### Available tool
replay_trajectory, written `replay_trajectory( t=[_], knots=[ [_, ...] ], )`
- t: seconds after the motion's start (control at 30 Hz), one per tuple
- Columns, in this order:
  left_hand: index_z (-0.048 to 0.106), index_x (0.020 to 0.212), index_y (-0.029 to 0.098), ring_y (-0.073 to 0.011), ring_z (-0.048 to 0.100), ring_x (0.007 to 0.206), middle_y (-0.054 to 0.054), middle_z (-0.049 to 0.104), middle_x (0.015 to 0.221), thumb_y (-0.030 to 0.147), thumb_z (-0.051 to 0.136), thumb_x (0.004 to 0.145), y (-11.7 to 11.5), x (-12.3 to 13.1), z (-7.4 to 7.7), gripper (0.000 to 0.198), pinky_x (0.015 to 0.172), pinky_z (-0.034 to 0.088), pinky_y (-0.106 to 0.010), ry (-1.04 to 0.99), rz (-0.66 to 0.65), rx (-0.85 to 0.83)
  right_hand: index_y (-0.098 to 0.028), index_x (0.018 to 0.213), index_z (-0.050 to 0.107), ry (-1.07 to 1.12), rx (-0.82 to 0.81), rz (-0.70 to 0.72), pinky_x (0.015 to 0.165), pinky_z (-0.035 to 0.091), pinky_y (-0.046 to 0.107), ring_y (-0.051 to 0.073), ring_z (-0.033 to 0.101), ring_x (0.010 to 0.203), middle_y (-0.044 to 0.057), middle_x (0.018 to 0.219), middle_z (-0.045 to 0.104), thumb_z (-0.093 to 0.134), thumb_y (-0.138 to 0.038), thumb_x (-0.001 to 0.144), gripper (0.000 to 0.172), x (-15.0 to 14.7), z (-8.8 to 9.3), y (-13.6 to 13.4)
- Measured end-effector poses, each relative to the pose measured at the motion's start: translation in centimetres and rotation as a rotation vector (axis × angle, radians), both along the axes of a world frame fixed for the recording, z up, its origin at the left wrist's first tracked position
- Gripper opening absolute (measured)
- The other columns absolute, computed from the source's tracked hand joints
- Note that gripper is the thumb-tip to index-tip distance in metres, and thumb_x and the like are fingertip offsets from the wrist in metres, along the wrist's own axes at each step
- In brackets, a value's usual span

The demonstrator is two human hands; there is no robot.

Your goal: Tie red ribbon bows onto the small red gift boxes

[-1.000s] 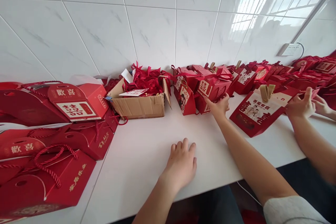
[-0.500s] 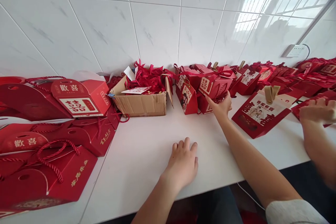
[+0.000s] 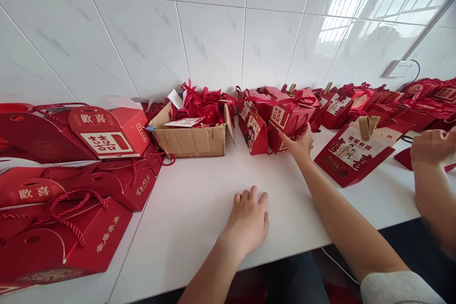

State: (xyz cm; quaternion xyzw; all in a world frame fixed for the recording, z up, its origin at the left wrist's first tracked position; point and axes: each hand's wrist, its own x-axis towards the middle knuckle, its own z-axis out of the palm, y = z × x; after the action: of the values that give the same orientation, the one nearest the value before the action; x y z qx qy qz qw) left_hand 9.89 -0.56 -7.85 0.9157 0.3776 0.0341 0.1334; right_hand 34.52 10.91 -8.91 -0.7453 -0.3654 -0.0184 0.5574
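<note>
My left hand lies palm down on the white table, fingers slightly bent and apart, holding nothing. Farther to the right, my right hand reaches to a red gift box with a white double-happiness label and a ribbon on top. The thumb is on its near left side and the fingers are at its right, partly hidden. This box sits over another red box. Just left of them stands a tapered red gift box with a printed couple.
An open cardboard box of red ribbons stands by the tiled wall. Large red gift boxes with rope handles are stacked at left. A red box with a tan loop stands at right, near a co-worker's hand; many boxes line the wall.
The co-worker's hand at the far right has shifted slightly, and the red box beneath it has moved. My hands stay almost where they were.
</note>
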Motion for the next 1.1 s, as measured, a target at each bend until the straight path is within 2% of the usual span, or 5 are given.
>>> replay_trajectory(
  t=[0.33, 0.5, 0.63, 0.8, 1.1],
  knots=[
    [0.05, 0.118, 0.018, -0.0248, 0.051, 0.094, -0.012, 0.05, 0.11, 0.021, 0.033, 0.088, -0.03, 0.01, 0.0, 0.035, 0.087, 0.042, -0.044, -0.004, 0.003, 0.011, -0.014, 0.147, 0.015, -0.03, -0.024, -0.002, 0.104, 0.02, 0.059, 0.042, 0.029, 0.131, 0.021, 0.145, 0.032, 0.074, -0.064, 0.047, 0.126, 0.18, -0.3, -0.01],
    [0.05, 0.119, 0.019, -0.0247, 0.051, 0.094, -0.011, 0.05, 0.11, 0.022, 0.033, 0.088, 0.01, 0.0, -0.08, 0.035, 0.087, 0.042, -0.043, -0.001, -0.002, 0.019, -0.012, 0.147, 0.011, -0.044, -0.012, -0.028, 0.105, 0.022, 0.057, 0.04, 0.031, 0.131, 0.022, 0.143, 0.035, 0.073, -0.065, 0.046, 0.13, 0.32, -0.5, 0.03],
    [0.05, 0.119, 0.018, -0.0247, 0.051, 0.094, -0.012, 0.05, 0.111, 0.021, 0.033, 0.088, -0.02, 0.01, -0.12, 0.036, 0.087, 0.042, -0.043, -0.007, -0.002, 0.016, -0.014, 0.147, 0.013, -0.032, 0.014, -0.043, 0.103, 0.023, 0.058, 0.039, 0.034, 0.128, 0.02, 0.139, 0.04, 0.072, -0.064, 0.05, 0.124, -0.08, -0.34, -0.09],
    [0.05, 0.119, 0.018, -0.0248, 0.051, 0.095, -0.012, 0.05, 0.111, 0.021, 0.033, 0.088, -0.06, -0.03, -0.07, 0.036, 0.087, 0.042, -0.044, -0.01, -0.002, 0.011, -0.009, 0.145, 0.018, 0.024, 0.014, -0.066, 0.103, 0.024, 0.058, 0.04, 0.033, 0.128, 0.023, 0.137, 0.041, 0.07, -0.064, 0.054, 0.119, -0.27, -0.26, -0.02],
    [0.049, 0.121, 0.018, -0.0251, 0.05, 0.096, -0.012, 0.05, 0.112, 0.022, 0.032, 0.088, 0.0, 0.01, -0.17, 0.038, 0.089, 0.041, -0.045, -0.015, 0.004, -0.002, -0.014, 0.14, 0.033, -0.017, 0.028, -0.041, 0.106, 0.023, 0.056, 0.037, 0.033, 0.131, 0.019, 0.141, 0.04, 0.073, -0.057, 0.055, 0.103, -0.12, -0.35, -0.12]
  ],
)
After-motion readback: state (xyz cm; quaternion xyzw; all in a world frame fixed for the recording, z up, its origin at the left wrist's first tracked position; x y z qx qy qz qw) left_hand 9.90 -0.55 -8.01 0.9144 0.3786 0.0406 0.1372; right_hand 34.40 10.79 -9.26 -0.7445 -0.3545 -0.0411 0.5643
